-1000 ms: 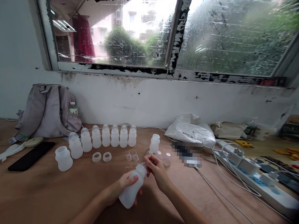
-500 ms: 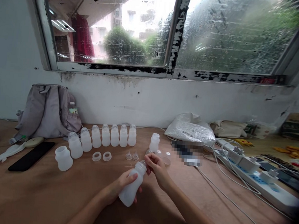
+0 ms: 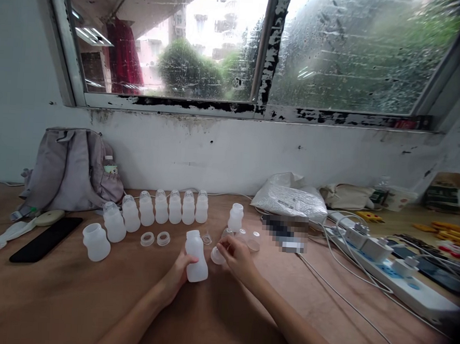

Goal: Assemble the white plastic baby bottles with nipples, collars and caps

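Grips an uncapped frosted baby bottle (image 3: 197, 256) in the left hand (image 3: 179, 275), with the thumb laid across its side. Holds it over the near middle of the brown table (image 3: 69, 307), almost upright, with the mouth leaning slightly left; cannot tell about contact between base and tabletop. Pinches a translucent round bottle part (image 3: 217, 256) between the fingertips of the right hand (image 3: 236, 253), well apart from the left hand and to the right of the bottle; cannot make out its full shape. Sees a clear bottle nipple (image 3: 207, 238) lying just beyond, two collar rings (image 3: 163, 238) farther left, and clear dome caps (image 3: 254, 242) beyond the right hand, near an open bottle (image 3: 235, 217). Sees also seven capped bottles (image 3: 161, 207) standing in a curved row toward the wall, with another uncapped one (image 3: 96, 242) at the near left end
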Tool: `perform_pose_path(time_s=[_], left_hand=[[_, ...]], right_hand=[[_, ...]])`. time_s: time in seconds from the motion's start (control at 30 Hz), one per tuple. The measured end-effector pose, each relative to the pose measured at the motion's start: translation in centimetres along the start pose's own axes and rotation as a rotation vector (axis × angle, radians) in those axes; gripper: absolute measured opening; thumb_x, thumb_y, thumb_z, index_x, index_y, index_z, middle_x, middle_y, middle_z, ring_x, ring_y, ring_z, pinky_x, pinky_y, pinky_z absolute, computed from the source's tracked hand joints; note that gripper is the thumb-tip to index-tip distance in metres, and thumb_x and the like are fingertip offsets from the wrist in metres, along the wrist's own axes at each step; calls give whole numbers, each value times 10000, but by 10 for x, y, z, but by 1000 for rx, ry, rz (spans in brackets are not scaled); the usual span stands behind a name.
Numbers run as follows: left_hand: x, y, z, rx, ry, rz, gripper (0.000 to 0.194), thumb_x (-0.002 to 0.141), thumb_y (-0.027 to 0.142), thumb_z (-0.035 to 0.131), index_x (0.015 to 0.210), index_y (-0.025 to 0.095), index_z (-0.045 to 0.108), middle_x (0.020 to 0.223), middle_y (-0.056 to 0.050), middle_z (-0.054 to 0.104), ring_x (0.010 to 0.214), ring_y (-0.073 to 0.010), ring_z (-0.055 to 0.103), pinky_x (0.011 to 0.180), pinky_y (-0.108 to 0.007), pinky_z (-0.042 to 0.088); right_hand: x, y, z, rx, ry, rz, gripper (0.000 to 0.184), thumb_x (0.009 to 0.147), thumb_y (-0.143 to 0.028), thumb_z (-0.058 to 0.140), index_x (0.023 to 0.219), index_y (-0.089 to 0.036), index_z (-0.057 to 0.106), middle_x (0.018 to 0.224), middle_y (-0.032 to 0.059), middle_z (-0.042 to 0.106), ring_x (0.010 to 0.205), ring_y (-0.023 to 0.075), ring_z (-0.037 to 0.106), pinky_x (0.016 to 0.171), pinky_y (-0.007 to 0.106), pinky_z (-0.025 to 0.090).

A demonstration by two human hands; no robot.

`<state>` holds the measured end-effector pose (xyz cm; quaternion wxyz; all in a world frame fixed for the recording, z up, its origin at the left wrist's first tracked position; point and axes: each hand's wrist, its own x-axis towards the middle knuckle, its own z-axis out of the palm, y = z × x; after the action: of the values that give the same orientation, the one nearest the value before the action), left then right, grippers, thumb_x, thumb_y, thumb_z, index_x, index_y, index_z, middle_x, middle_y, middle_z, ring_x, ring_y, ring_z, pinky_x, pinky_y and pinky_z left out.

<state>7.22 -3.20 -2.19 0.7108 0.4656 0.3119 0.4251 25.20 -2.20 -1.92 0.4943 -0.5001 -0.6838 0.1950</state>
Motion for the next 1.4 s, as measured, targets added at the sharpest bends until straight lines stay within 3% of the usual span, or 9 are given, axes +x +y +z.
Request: perform_pose_path(time_s=[0.1, 0.2, 0.33, 0.47, 0.63, 0.77, 0.93, 1.13, 1.4], left_hand=[[3, -1, -1, 61, 47, 85, 493, 704, 301, 553, 1158, 183, 401, 1029, -56, 567, 945, -204, 537, 783, -310, 434], [6, -1, 0, 173, 101, 203, 582, 634, 310, 654, 1139, 162, 405, 1105, -93, 553, 1017, -230, 511, 836, -326, 417], [7, -2, 1, 418, 80, 319, 571, 596, 283, 693, 1096, 141, 456, 1083, -112, 579, 1001, -249, 531, 844, -341, 422], [6, -5, -3, 638, 53, 376, 525, 641, 312, 653, 1119, 163, 493, 1076, -91, 591, 1002, -249, 535, 855, -347, 424], [12, -8, -13, 814, 257, 546, 651, 679, 354, 613, 1254, 200, 348, 1317, -93, 372, 1210, -248, 334, 963, -388, 327], [17, -10, -22, 887, 335, 573, 499, 747, 331, 536, 1204, 197, 390, 1242, -83, 439, 1166, -221, 386, 940, -391, 345], [19, -11, -28, 1005, 349, 632, 380, 745, 253, 517, 1116, 188, 460, 1116, -68, 524, 1074, -206, 458, 929, -392, 348], [21, -11, -29, 1060, 319, 642, 307, 728, 201, 513, 1034, 177, 505, 1031, -64, 559, 1002, -202, 491, 890, -382, 382], [22, -15, -30, 1069, 288, 618, 299, 730, 198, 504, 1028, 178, 508, 1013, -67, 562, 982, -204, 487, 879, -386, 381]], right_hand=[[-4, 0, 4, -95, -82, -36, 157, 765, -313, 512, 677, -193, 560, 561, 4, 545, 512, 144, 486, 486, 261, 357], [-5, -7, 2, -111, -17, -97, 144, 786, -308, 492, 845, -195, 559, 662, 22, 572, 577, 157, 513, 548, 281, 399], [-5, -20, -3, -108, 25, -230, 319, 793, -287, 497, 1100, -207, 476, 924, 65, 584, 846, 196, 534, 742, 325, 414], [-4, -30, -5, -152, -63, -286, 174, 791, -259, 509, 951, -202, 544, 888, 52, 601, 842, 189, 531, 736, 310, 409], [27, -38, -21, -320, 18, -294, 62, 764, -239, 546, 784, -181, 551, 779, 43, 606, 754, 176, 532, 661, 272, 396], [75, -41, -40, -645, 72, -248, 121, 782, -298, 533, 809, -187, 573, 860, 49, 631, 859, 197, 510, 741, 300, 345], [117, -23, -36, -994, -95, -65, 182, 805, -330, 489, 880, -201, 594, 903, 64, 645, 944, 229, 472, 758, 330, 289], [127, 1, -24, -1055, -177, 7, 168, 793, -301, 500, 865, -198, 611, 899, 84, 645, 957, 239, 462, 747, 339, 266], [129, 8, -29, -1092, -243, 60, 199, 808, -295, 449, 878, -192, 604, 930, 96, 628, 977, 252, 446, 768, 364, 254]])
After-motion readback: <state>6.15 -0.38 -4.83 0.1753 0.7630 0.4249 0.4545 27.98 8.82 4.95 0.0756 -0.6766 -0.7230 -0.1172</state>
